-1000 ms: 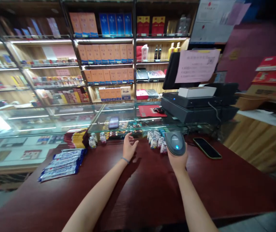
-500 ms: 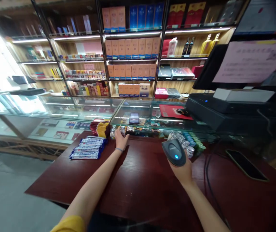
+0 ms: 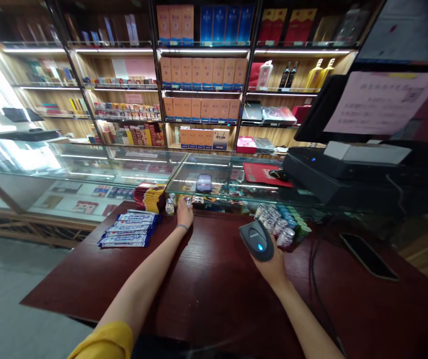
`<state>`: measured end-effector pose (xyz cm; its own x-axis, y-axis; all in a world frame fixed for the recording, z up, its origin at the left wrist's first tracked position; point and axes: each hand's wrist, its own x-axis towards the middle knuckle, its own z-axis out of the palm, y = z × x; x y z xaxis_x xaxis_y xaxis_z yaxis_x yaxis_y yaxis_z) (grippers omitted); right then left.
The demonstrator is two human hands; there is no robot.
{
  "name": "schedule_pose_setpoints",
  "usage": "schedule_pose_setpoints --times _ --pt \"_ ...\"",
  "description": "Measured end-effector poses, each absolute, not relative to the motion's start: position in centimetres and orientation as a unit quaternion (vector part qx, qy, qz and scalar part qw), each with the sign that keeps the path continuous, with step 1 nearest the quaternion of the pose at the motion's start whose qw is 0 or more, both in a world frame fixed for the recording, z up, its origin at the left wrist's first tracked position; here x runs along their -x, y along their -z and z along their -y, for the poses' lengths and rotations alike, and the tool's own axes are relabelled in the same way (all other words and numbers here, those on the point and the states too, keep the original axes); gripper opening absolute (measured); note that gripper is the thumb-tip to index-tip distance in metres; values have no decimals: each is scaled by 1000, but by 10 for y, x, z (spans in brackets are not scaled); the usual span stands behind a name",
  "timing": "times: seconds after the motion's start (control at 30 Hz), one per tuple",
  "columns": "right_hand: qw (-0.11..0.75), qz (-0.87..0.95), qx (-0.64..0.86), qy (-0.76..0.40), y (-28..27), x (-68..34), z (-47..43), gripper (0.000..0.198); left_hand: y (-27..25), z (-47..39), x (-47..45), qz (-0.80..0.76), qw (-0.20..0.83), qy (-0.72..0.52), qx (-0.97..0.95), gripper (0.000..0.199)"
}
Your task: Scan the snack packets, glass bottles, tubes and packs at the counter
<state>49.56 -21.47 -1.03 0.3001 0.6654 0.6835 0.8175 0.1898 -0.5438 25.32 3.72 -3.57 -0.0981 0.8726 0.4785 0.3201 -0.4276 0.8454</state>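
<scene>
At the back edge of the brown table, my left hand (image 3: 185, 215) is closed around a small clear jar with a silvery lid (image 3: 188, 200). Similar small jars (image 3: 169, 206) stand just left of it. My right hand (image 3: 276, 269) grips a dark barcode scanner (image 3: 257, 242) with a lit blue light, held above the table. Right behind the scanner are rows of small jars (image 3: 285, 237) with silvery, blue and green tones. Most of the fingers on the scanner's handle are hidden beneath it.
Blue-and-white wrapped sticks (image 3: 129, 229) and a stack of red and yellow packets (image 3: 149, 197) lie at the left. A phone (image 3: 368, 257) and a black cable (image 3: 313, 264) are on the right. Behind the table runs a glass display counter (image 3: 221, 172); a monitor (image 3: 317, 109) rises at the right.
My left hand's thumb has drawn in and its fingers have closed on the jar. The scanner stays in my right hand. The whole view has shifted slightly.
</scene>
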Motion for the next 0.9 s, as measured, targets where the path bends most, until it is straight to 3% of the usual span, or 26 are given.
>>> schedule_pose_setpoints --times 0.07,0.17,0.3,0.4,0.63,0.77,0.9 --pt "502 591 628 76 10 -497 216 43 31 -27 -257 -446 295 -598 -598 48" --pt "498 611 608 90 9 -500 218 45 23 -2 -263 -381 457 -601 -534 58" --pt "490 622 604 89 3 -498 222 50 14 37 -265 -277 702 -499 -426 61" --pt "484 623 611 68 -2 -492 225 47 13 53 -260 -223 780 -437 -388 61" --pt "322 732 598 57 -10 -481 225 58 13 53 -255 -223 797 -415 -378 62" --pt "276 755 593 46 -13 -475 225 63 13 52 -257 -247 775 -409 -414 58" --pt "237 768 594 39 -17 -472 228 45 19 51 -258 -304 659 -492 -480 51"
